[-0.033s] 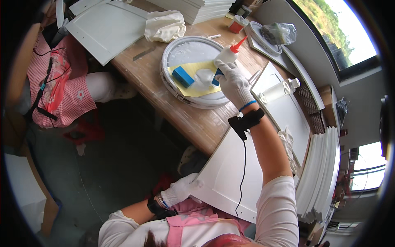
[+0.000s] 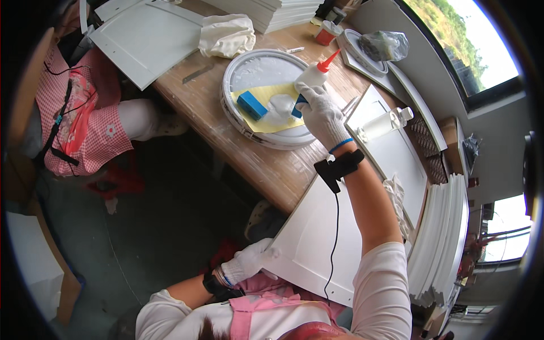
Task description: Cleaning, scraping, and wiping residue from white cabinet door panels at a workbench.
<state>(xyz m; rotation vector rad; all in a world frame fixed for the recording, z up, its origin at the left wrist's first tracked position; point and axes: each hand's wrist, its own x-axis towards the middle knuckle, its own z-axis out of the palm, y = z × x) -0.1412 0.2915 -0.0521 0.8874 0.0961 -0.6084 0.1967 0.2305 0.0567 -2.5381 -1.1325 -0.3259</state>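
My right hand [image 2: 322, 113], in a white knit glove, is closed around a small flat blue piece [image 2: 298, 106], partly hidden by the fingers. It sits at the edge of a mound of white paste [image 2: 280, 107] on a yellow sheet [image 2: 260, 126]. A blue block [image 2: 252, 106] lies on the same sheet, left of the paste. All this rests on a round grey bucket lid [image 2: 241, 72]. Behind my fingers stands a white squeeze bottle [image 2: 313, 75] with a red nozzle. My left hand [image 2: 248, 263], also gloved, grips the corner of a white panel [image 2: 317, 238] that slants from my lap against the table.
The wooden table [image 2: 212, 122] carries a metal ruler-like strip [image 2: 198, 75], a white cloth [image 2: 226, 35] and stacked white panels [image 2: 283, 14]. A clear bottle [image 2: 385, 124] lies on another panel at right. More panels [image 2: 436, 238] stand upright there. A person in a pink checked apron [image 2: 90, 130] sits at left.
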